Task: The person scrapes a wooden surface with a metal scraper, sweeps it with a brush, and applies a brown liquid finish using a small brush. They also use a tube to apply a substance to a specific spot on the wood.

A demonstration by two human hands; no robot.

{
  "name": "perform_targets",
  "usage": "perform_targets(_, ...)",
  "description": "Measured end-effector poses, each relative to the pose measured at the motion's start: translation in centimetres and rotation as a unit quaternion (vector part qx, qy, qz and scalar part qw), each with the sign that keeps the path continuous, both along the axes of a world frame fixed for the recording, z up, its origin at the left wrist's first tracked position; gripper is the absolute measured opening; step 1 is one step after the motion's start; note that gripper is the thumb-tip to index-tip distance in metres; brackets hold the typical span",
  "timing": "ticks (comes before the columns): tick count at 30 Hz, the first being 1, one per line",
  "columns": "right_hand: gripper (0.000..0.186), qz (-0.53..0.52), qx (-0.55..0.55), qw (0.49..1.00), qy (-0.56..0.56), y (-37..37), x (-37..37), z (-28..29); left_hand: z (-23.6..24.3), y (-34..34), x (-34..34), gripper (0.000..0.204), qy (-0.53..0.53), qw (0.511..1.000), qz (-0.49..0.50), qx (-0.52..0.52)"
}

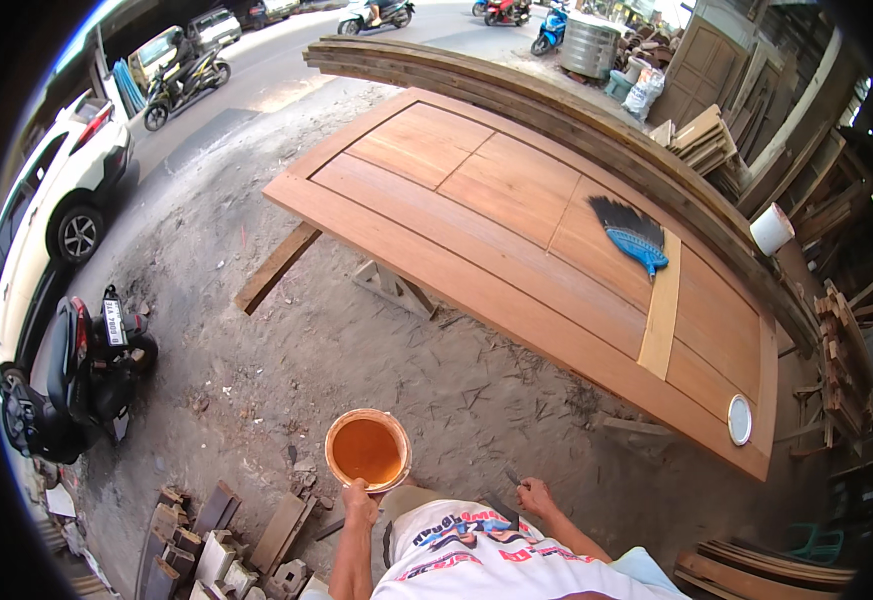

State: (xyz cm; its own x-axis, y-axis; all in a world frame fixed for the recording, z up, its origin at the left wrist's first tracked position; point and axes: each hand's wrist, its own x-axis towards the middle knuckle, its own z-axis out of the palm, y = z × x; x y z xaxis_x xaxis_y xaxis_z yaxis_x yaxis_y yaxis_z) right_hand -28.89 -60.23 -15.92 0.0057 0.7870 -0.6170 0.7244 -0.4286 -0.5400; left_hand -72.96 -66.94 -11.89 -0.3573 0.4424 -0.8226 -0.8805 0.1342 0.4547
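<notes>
My left hand [359, 497] grips the near rim of a round bucket [330, 452] with orange-brown liquid [366, 450] inside. The bucket is in front of my left leg. My right hand [533, 497] is closed on a thin dark flat tool [512, 476], whose exact kind I cannot make out. Ahead of me a large reddish wooden door [436, 245] lies flat on supports. On it rest a blue broom head [639, 248] with black bristles, a pale wood strip [663, 320] and, near the right corner, a round white lid [739, 419].
Long planks [556, 98] run behind the door, with a white pot [771, 230] at their right. A beam [276, 268] juts from under the door. Wood offcuts [221, 530] lie at lower left. A parked scooter [86, 370] and white car [66, 210] stand left.
</notes>
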Motion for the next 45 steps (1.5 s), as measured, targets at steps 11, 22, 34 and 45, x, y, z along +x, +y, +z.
perform_targets(11,0.020,-0.429,-0.012,0.903,0.022,-17.4,21.6,-1.0,16.6,10.5,27.3,0.055,0.040,0.849,-0.506,0.144)
perform_targets(22,0.023,-0.592,-0.035,0.790,0.155,-26.1,21.4,1.9,24.5,14.0,43.7,0.054,-0.016,0.695,-0.686,0.215)
perform_targets(34,0.024,-0.665,-0.020,0.739,0.110,-29.4,31.8,3.6,23.7,15.0,62.8,0.055,-0.043,0.531,-0.833,0.149)
perform_targets(45,0.039,-0.829,0.143,0.533,0.092,-29.2,45.4,7.8,27.8,16.5,82.7,0.042,-0.094,0.492,-0.832,0.238)
